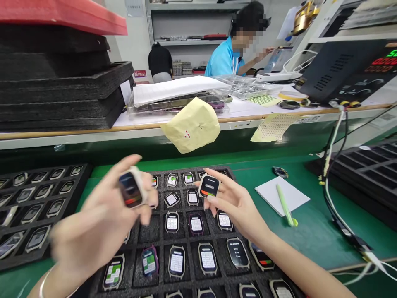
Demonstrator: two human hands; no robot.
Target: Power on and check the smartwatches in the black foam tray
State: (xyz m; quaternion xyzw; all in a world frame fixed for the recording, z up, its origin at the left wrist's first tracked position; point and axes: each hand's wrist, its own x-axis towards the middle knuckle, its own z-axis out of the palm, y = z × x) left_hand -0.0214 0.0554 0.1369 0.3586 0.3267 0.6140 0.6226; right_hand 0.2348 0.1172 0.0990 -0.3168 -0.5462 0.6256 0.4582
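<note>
My left hand (102,211), smeared a little by motion, grips a pale-framed smartwatch (131,188) whose screen is mostly dark. In my right hand (235,198) is a second smartwatch (209,186), pinched at its edges between thumb and fingers; orange and green show at the bottom of its dark screen. Both hands are above a black foam tray (151,228), where watches lie in separate compartments. Many of their screens are lit with white or green grids. A purple-framed watch (150,261) lies in a nearer row. One compartment beside my left hand holds no watch.
Another foam tray of watches (58,189) is at the left. On the green mat at the right are a white notepad (269,192), a green pen (284,205) and a loose watch (280,171). Cables (333,198) hang from a power supply (344,70). A co-worker in blue (221,58) sits behind the shelf.
</note>
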